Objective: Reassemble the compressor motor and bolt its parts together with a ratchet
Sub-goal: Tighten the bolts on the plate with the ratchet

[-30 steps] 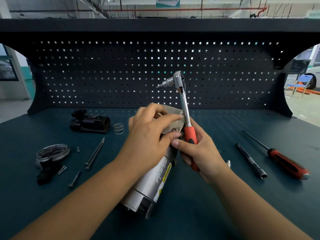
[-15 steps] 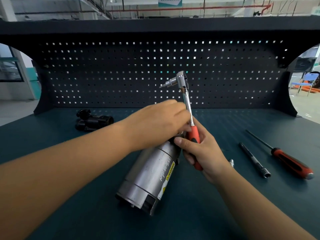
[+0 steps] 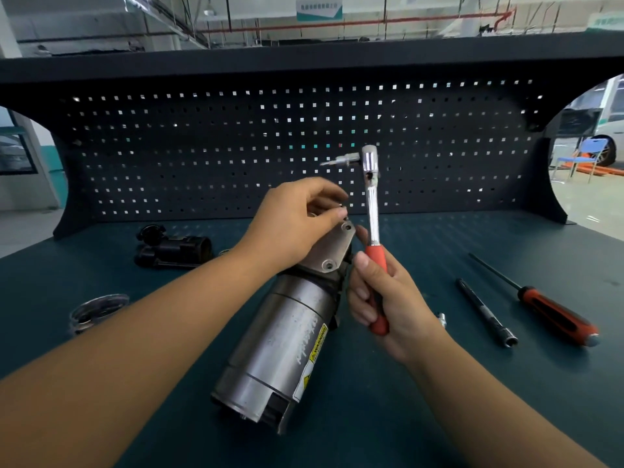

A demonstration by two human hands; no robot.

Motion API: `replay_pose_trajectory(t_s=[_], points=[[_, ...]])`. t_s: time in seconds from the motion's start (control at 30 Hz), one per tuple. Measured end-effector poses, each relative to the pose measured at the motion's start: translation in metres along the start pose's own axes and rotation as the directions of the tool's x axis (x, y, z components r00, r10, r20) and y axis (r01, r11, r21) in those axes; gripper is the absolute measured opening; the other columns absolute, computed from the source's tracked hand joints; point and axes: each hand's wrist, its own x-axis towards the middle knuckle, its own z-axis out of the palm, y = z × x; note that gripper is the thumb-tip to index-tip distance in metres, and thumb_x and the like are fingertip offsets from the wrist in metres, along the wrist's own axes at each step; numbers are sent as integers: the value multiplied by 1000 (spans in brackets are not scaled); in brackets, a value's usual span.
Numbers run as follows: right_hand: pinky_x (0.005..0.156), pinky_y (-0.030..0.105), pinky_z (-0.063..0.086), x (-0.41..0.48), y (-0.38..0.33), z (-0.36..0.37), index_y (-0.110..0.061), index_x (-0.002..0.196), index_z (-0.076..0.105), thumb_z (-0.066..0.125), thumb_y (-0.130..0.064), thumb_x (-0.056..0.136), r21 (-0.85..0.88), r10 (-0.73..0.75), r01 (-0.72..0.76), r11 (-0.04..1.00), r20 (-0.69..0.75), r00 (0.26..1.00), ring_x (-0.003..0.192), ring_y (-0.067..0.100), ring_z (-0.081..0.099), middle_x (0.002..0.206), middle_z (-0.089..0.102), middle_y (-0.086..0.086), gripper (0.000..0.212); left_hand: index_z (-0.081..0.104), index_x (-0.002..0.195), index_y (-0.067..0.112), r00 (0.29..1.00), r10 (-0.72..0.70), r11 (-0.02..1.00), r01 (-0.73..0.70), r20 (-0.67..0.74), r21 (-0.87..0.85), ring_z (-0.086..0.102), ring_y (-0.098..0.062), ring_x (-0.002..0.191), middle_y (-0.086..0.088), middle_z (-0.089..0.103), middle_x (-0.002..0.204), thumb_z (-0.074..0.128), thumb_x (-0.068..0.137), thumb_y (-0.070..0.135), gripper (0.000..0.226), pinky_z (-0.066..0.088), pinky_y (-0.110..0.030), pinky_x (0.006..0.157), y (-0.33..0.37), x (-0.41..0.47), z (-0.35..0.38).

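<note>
The table (image 3: 557, 265) carries the motor (image 3: 280, 346) on its side at centre, end plate (image 3: 332, 246) pointing far. My right hand (image 3: 388, 302) grips the ratchet (image 3: 373, 211) by its red handle, upright just right of the plate. My left hand (image 3: 290, 228) pinches what appears to be a small bolt (image 3: 341, 208) above the plate. Judgement: start it by finger, square to its hole, before applying the ratchet.

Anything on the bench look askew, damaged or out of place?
Nothing looks damaged or spilled. Two holes in the end plate of the motor are empty; the left hand pinches a small fastener above it. The right hand holds the ratchet upright, off the work.
</note>
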Motion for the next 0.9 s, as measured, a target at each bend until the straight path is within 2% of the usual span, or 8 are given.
replay_pose_trajectory(t_s=[0.03, 0.13, 0.37, 0.53, 0.67, 0.77, 0.9], points=[[35, 17, 30, 0, -1, -1, -23, 129, 49, 71, -33, 74, 51, 10, -10, 999, -11, 1000, 33, 6, 32, 51, 38, -3, 60, 71, 97, 23, 1000, 2, 1000, -2, -2, 31, 58, 14, 76, 16, 66, 82, 68, 85, 17, 13, 41, -1, 71, -2, 0, 1], [35, 18, 32, -1, -2, -4, -23, 137, 42, 61, -36, 77, 131, 19, -15, 991, -33, 999, 33, 5, 32, 51, 37, -3, 64, 74, 95, 24, 1000, 22, 997, -21, -18, 79, 56, 17, 75, 25, 62, 78, 69, 84, 20, 12, 37, 2, 68, -4, 0, 3], [35, 17, 29, 1, -2, -7, -24, 135, 46, 60, -36, 75, 143, 33, -21, 989, -80, 996, 33, 6, 31, 50, 36, -3, 63, 75, 93, 26, 999, 41, 997, -40, -19, 69, 56, 19, 77, 31, 60, 76, 72, 82, 20, 13, 37, 2, 68, -5, -1, 4], [35, 19, 31, 0, -1, -6, -24, 135, 45, 60, -27, 75, 150, 48, -41, 988, -46, 998, 33, 6, 32, 50, 37, -1, 62, 76, 93, 24, 999, 35, 997, -34, -24, 64, 57, 19, 75, 30, 60, 75, 73, 81, 20, 13, 37, 2, 67, -4, -1, 5], [35, 18, 31, 0, 1, -6, -23, 134, 46, 56, -17, 83, 150, 48, -42, 988, -38, 998, 33, 7, 32, 51, 37, -1, 53, 76, 93, 18, 993, 120, 979, -120, 10, 166, 57, 8, 76, 16, 63, 81, 73, 81, 17, 13, 36, 0, 71, -1, 1, 3], [35, 17, 31, 0, 1, -6, -23, 134, 46, 56, -19, 78, 151, 54, -48, 987, -40, 998, 32, 7, 31, 51, 36, -1, 57, 76, 92, 17, 986, 161, 955, -167, 43, 246, 56, -1, 79, 8, 66, 86, 74, 80, 19, 13, 35, -1, 72, 1, 0, 0], [35, 17, 31, 0, 1, -5, -22, 133, 47, 52, -15, 84, 143, 61, -52, 988, -53, 997, 32, 8, 31, 50, 36, 0, 50, 76, 93, 16, 984, 169, 944, -178, 55, 279, 56, -2, 79, 3, 69, 89, 73, 80, 19, 13, 36, -1, 70, 2, 1, 0]])
